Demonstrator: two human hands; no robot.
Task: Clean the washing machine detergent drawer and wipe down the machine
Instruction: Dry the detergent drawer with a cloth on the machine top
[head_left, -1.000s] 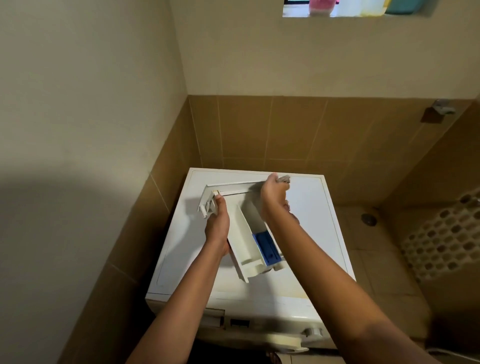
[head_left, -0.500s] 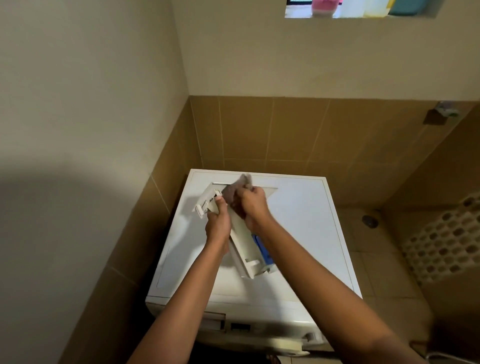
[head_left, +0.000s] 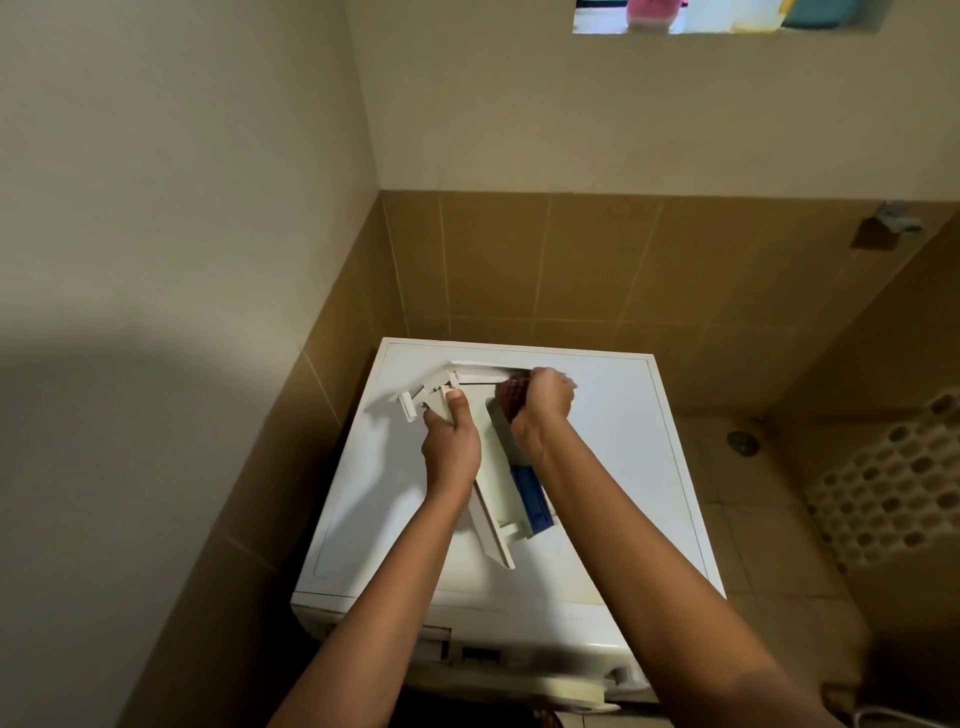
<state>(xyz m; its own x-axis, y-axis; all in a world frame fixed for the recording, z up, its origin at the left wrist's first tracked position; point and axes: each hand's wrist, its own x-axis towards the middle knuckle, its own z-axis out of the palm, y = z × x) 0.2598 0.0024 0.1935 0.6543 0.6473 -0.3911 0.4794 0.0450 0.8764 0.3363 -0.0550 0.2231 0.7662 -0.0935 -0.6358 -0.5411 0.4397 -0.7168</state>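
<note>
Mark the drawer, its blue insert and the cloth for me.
drawer (head_left: 491, 499), head view, on its white side wall.
blue insert (head_left: 527, 493), head view, on its top face.
cloth (head_left: 511, 397), head view, on the bunched part that shows.

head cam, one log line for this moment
stage: wiping drawer | left hand: grips detergent drawer | right hand: holds cloth against drawer's far end | drawer: out, over washing machine top

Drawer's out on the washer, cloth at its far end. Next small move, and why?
Probably draw the cloth along the compartment toward the blue insert: the right hand holds it at the detergent drawer's far end, and the left hand grips the drawer's side, steadying it on the washing machine.
</note>
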